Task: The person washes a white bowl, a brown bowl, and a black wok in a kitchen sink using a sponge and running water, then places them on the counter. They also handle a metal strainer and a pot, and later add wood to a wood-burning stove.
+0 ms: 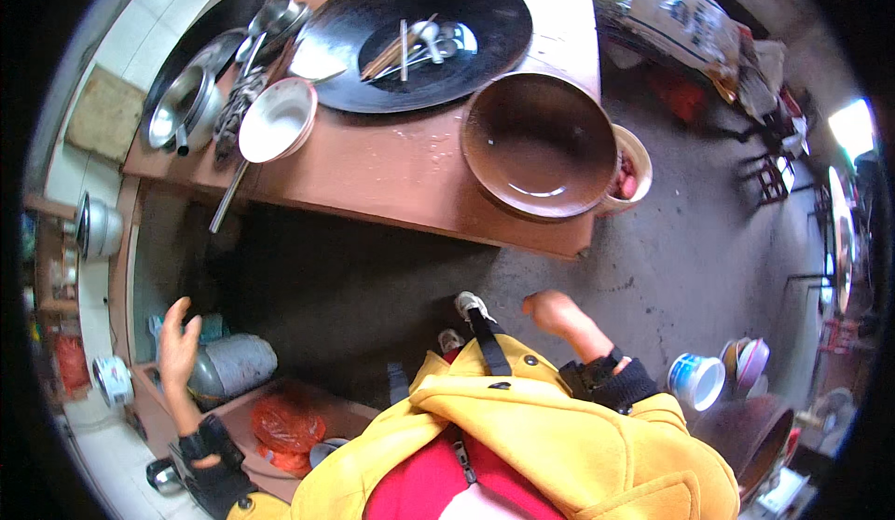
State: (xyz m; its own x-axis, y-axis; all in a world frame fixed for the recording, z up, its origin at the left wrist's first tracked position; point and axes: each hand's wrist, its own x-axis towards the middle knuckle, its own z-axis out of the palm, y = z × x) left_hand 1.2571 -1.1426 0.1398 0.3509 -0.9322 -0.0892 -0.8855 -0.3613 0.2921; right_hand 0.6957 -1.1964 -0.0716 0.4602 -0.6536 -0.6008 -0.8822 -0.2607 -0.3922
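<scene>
My left hand (180,345) is raised at the lower left, fingers apart and with nothing in it. It is nearest in the picture to a grey gas cylinder (241,366). My right hand (557,315) hangs in front of my yellow coat, over the floor. No object shows in it, but its fingers are blurred and partly turned away. Before me, a brown basin (538,146) rests at the front right corner of a brown table (391,163). Behind it, a large black wok (482,45) holds chopsticks (391,59) and spoons (430,38).
Stacked white bowls (276,121), metal bowls (182,104) and a ladle (269,20) crowd the table's left end. A metal handle (229,195) juts past its front edge. Behind the basin stands a tub (640,170) with reddish contents. A white bucket (699,380) is at right, red plastic bags (287,422) lower left.
</scene>
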